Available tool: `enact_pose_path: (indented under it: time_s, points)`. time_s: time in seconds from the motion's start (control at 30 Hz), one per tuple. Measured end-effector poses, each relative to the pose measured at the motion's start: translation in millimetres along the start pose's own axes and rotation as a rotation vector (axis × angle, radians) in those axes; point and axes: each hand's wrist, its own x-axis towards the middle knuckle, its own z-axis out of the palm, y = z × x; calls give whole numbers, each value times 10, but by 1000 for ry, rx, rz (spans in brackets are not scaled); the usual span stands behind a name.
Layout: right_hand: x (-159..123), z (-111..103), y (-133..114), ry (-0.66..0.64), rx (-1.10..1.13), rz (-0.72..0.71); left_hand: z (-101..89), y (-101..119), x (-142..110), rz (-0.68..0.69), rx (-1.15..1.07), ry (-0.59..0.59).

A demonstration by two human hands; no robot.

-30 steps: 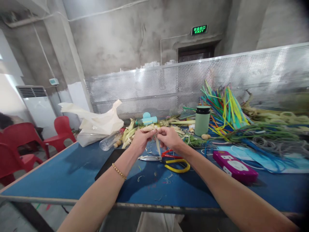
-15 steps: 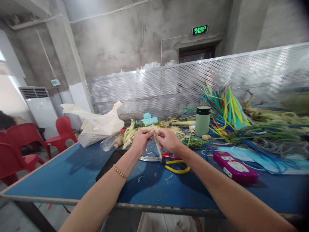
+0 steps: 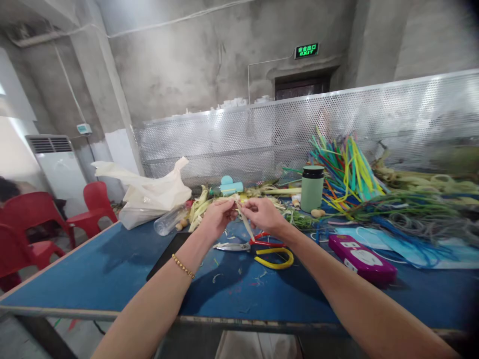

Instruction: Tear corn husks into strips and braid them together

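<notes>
My left hand (image 3: 220,217) and my right hand (image 3: 262,215) meet above the middle of the blue table (image 3: 112,279). Both have their fingers pinched on a pale strip of corn husk (image 3: 246,225), whose flat end hangs down between them. Just below lie red-handled pliers (image 3: 234,247) and a yellow-handled tool (image 3: 275,258). Behind my hands, a heap of pale corn husks (image 3: 200,205) spreads out. A black flat tablet or phone (image 3: 168,254) lies partly under my left forearm.
At the left are a white plastic bag (image 3: 157,192) and a clear bottle (image 3: 168,222). A green jar (image 3: 312,189), colourful strips (image 3: 352,169), a purple box (image 3: 361,259) and tangled cords (image 3: 404,214) crowd the right. A perforated metal panel (image 3: 224,139) stands behind.
The hanging husk strip has swung so its lower end points further right. My fingers have shifted slightly on it, and the whole view has moved a little.
</notes>
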Motion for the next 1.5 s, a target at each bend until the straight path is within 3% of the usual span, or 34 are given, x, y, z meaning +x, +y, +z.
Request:
enact_pose_path:
  time_s: [0.07,0.2,0.43,0.63,0.77,0.87,0.9,0.97,1.1,1.17,1.23,1.4,1.5]
  points:
    - [6,-67,-10,40,-41,-8,16,13,-11,-12,2,16]
    - [43,-198,26,256,-132,8,68,35,-43,-27,15,-7]
    - [56,-116,76,92,264,179,165,13,-108,13,87,-98]
    - [95,-103,140,145,625,196,152,4,-111,-5,139,-106]
    - [145,-180,192,316,514,226,137,8,-110,-9,219,-120]
    - [161,-250,181,493,247,120,139,-3,-122,38,343,-122]
    - [156,-266,168,480,164,51,142,-8,-130,58,391,-139]
    - [130,-274,138,316,74,-46,153,-20,-149,94,481,-195]
    - [58,-202,92,-63,246,-32,171,-43,-176,130,579,-259]
    - [44,-161,82,-68,390,20,165,-59,-168,129,575,-248]
    - [49,-146,74,15,466,61,148,-79,-145,121,548,-222]
    - [68,-192,38,162,453,61,109,-106,-91,93,463,-91]
    - [57,-200,29,130,423,27,126,-85,-108,67,384,-127]
